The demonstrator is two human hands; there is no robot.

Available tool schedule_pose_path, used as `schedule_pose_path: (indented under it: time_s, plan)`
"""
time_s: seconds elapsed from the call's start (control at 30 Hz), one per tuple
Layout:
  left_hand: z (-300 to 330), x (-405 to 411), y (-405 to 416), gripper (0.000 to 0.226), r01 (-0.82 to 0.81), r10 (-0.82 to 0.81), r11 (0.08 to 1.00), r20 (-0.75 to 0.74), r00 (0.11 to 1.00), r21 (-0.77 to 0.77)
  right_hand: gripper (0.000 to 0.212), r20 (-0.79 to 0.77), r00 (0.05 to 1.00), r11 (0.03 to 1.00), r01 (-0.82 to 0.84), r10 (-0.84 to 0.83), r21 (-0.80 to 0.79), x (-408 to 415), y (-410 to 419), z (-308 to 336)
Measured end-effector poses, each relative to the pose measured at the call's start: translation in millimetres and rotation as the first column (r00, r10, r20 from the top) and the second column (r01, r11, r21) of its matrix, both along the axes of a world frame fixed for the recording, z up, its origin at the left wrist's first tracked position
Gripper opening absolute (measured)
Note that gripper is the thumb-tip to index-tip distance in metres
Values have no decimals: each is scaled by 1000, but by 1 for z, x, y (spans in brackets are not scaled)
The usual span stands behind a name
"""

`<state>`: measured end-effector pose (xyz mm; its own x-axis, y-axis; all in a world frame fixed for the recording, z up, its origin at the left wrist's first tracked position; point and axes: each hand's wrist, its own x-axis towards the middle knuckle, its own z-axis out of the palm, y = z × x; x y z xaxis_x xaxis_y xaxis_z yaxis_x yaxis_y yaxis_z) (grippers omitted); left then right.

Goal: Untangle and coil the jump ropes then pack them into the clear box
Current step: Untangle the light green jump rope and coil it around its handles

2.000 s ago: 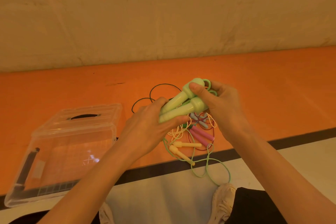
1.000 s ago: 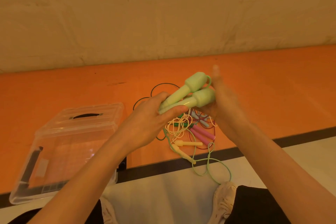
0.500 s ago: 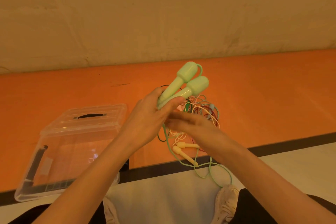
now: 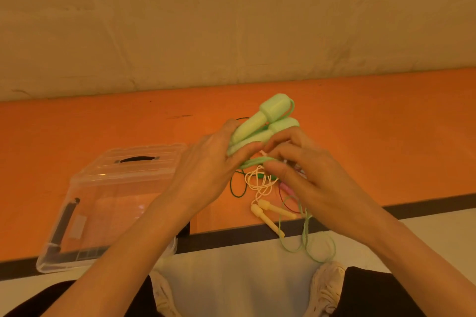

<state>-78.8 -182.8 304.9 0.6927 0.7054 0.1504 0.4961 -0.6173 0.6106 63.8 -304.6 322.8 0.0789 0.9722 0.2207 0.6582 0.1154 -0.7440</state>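
From the head view, the left hand [image 4: 206, 167] grips the two green handles [image 4: 265, 123] side by side, fingers curled round their thin ends, the fat ends pointing up and away toward the wall [image 4: 231, 20]. The right hand [image 4: 309, 175] sits just right of the handles, its fingers curled and pinching the green cord [image 4: 257, 161] where it leaves the left hand. Below the handles a tangle hangs: a cream cord [image 4: 257, 183] in loops, a dark green cord [image 4: 235, 188] and a bit of pink handle [image 4: 287, 188] half hidden behind the right hand. Two cream handles [image 4: 270, 212] lie lower still, on the orange floor [image 4: 386, 136] near its black edge stripe [image 4: 425, 208]. More green cord loops under them across the stripe onto the pale floor [image 4: 231, 273]. Left of the handles, well apart, the clear box [image 4: 77, 201] stands on the orange floor, with a black grip in its lid; whether anything lies inside it I cannot tell. Below the handles, at the bottom edge, pale shoes [image 4: 327, 288] and dark trouser legs [image 4: 373, 296] show.
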Motion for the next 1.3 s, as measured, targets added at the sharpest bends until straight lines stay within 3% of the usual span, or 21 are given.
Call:
schedule_pose_path:
  time_s: [0.07, 0.17, 0.37, 0.43, 0.5, 0.57, 0.6, 0.67, 0.73, 0.93, 1.03, 1.17, 1.3]
  plan:
    - [-1, 2, -2, 31, 21, -21, 1000, -38, 999, 1, 25, -40, 999, 1000, 14, -14, -13, 2, 1, -4]
    - [-2, 4, -3, 48, 34, -31, 999, -56, 998, 42, 26, -46, 999, 999, 4, -6, -36, 1, 2, -8]
    - [-3, 5, -5, 39, 23, -5, 985, -106, 994, 172, 32, 40, 999, 993, 18, -14, -114, 7, 2, -5]
    - [-4, 3, 0, 38, -3, 28, 977, -112, 993, 213, 32, 133, 991, 974, 17, 13, -224, 8, 1, -3]
    - [-5, -1, 6, 36, -31, 58, 975, -118, 991, 218, 24, 324, 945, 944, 65, 46, -323, 12, -3, 1]
    - [-6, -5, 9, 37, -42, 78, 971, -145, 986, 237, 18, 403, 915, 942, 110, 29, -317, 17, -8, 10]
    - [-6, -6, 10, 38, -46, 87, 969, -161, 983, 243, 17, 355, 935, 956, 95, 10, -277, 20, -8, 15]
    - [-6, -7, 6, 43, -30, 75, 969, -178, 981, 245, 18, 117, 993, 982, 50, -29, -184, 25, -5, 22]
    - [-5, -5, -1, 51, 6, 31, 976, -164, 986, 219, 21, -75, 994, 988, 72, -83, -137, 28, 2, 21]
    - [-2, -4, -14, 62, 102, -81, 987, -162, 983, 126, 29, -182, 967, 979, 161, -181, -122, 28, 16, 14]
    - [-5, -5, -19, 70, 164, -127, 978, -264, 956, 126, 23, -135, 969, 974, 192, -207, -118, 28, 16, 9]
    - [-15, -12, -9, 72, 142, -47, 952, -326, 944, 272, 19, 91, 968, 952, 246, -233, -180, 39, 10, 15]
    - [-16, -19, 1, 60, 159, -14, 920, -373, 928, 359, 14, 160, 976, 931, 194, -150, -308, 60, -2, 35]
